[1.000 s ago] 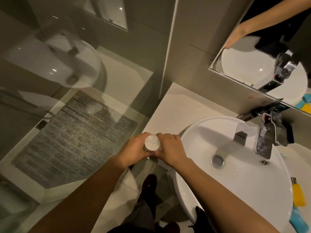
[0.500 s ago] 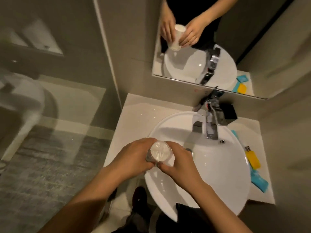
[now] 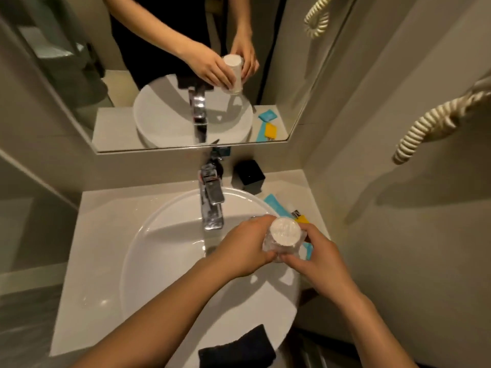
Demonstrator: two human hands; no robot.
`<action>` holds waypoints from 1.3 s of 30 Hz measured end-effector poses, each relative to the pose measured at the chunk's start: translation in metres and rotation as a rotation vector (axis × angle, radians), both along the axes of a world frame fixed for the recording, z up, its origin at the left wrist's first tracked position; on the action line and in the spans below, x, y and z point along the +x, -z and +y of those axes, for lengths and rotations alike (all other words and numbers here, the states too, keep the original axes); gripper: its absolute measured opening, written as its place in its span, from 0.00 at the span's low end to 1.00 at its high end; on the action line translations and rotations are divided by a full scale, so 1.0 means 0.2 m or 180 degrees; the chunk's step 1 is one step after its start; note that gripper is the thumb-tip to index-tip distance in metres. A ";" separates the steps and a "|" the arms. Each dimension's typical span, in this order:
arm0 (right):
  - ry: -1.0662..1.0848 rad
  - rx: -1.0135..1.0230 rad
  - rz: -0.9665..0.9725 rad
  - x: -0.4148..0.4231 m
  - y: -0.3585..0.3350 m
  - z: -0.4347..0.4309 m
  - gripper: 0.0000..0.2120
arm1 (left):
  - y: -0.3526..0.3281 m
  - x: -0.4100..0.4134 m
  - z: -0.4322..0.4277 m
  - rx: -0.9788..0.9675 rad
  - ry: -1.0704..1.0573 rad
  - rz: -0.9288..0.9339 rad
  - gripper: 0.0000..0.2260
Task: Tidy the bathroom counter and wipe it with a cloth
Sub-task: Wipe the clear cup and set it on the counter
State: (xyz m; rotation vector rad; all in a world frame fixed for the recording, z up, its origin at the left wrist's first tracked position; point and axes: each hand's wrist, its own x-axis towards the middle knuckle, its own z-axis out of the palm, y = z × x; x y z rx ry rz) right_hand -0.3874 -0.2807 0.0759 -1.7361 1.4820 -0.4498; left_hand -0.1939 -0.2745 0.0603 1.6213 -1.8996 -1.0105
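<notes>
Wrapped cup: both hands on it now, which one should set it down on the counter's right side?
Right, probably. The right hand holds the wrapped cup on the side nearer the right counter strip, where the packets and black box sit. The left hand would cross over the basin.

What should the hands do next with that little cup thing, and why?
Probably set the cup down on the bare counter left of the basin. Both the left hand and the right hand grip it over the sink's right edge, so neither is free. The dark cloth lies untouched on the basin's near rim, and wiping needs a free hand.
</notes>
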 end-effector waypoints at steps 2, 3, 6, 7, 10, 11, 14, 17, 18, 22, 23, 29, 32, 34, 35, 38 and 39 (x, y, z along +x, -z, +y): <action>0.0121 -0.0016 -0.0061 -0.08 0.01 -0.13 0.26 | 0.01 -0.09 -0.15 -0.0007 -0.0039 0.0032 0.27; 0.0166 -0.0005 -0.0103 -0.11 0.02 -0.20 0.25 | 0.02 -0.13 -0.23 0.0000 -0.0066 0.0036 0.26; 0.0230 0.0036 -0.0155 -0.17 0.06 -0.41 0.24 | 0.07 -0.24 -0.46 0.0039 -0.0146 -0.0029 0.27; 0.0253 0.0031 -0.0150 -0.19 0.08 -0.49 0.24 | 0.09 -0.27 -0.54 0.0058 -0.0183 -0.0047 0.27; 0.0381 0.0113 -0.0076 -0.22 0.18 -0.72 0.24 | 0.17 -0.34 -0.76 0.0051 -0.0288 -0.0065 0.27; 0.0425 0.0141 -0.0094 -0.22 0.21 -0.80 0.24 | 0.20 -0.36 -0.83 0.0035 -0.0321 -0.0088 0.27; 0.0582 0.0171 -0.0206 -0.21 0.32 -1.00 0.22 | 0.29 -0.41 -1.03 0.0066 -0.0478 -0.0066 0.25; 0.0731 0.0244 -0.0271 -0.19 0.45 -1.17 0.22 | 0.41 -0.44 -1.19 0.0145 -0.0657 0.0026 0.23; 0.0748 0.0245 -0.0263 -0.19 0.49 -1.21 0.22 | 0.45 -0.45 -1.23 0.0170 -0.0699 0.0042 0.21; 0.0798 0.0337 -0.0138 -0.17 0.60 -1.33 0.21 | 0.57 -0.47 -1.36 0.0357 -0.0765 0.0083 0.17; 0.0828 0.0332 -0.0156 -0.17 0.63 -1.35 0.20 | 0.60 -0.48 -1.38 0.0403 -0.0781 0.0098 0.17; 0.0950 0.0394 -0.0188 -0.14 0.74 -1.41 0.13 | 0.70 -0.50 -1.44 0.0584 -0.0886 0.0305 0.22; 0.1004 0.0385 -0.0186 -0.12 0.77 -1.42 0.16 | 0.72 -0.50 -1.45 0.0652 -0.0892 0.0395 0.25; 0.1040 0.0408 -0.0173 -0.12 0.79 -1.43 0.16 | 0.71 -0.49 -1.46 0.0654 -0.0885 0.0425 0.26; 0.1052 0.0425 -0.0171 -0.12 0.80 -1.43 0.17 | 0.71 -0.49 -1.46 0.0652 -0.0885 0.0439 0.26; 0.1079 0.0451 -0.0180 -0.12 0.83 -1.43 0.18 | 0.71 -0.48 -1.45 0.0632 -0.0872 0.0484 0.25; 0.1094 0.0474 -0.0186 -0.12 0.83 -1.42 0.19 | 0.71 -0.48 -1.45 0.0618 -0.0881 0.0499 0.26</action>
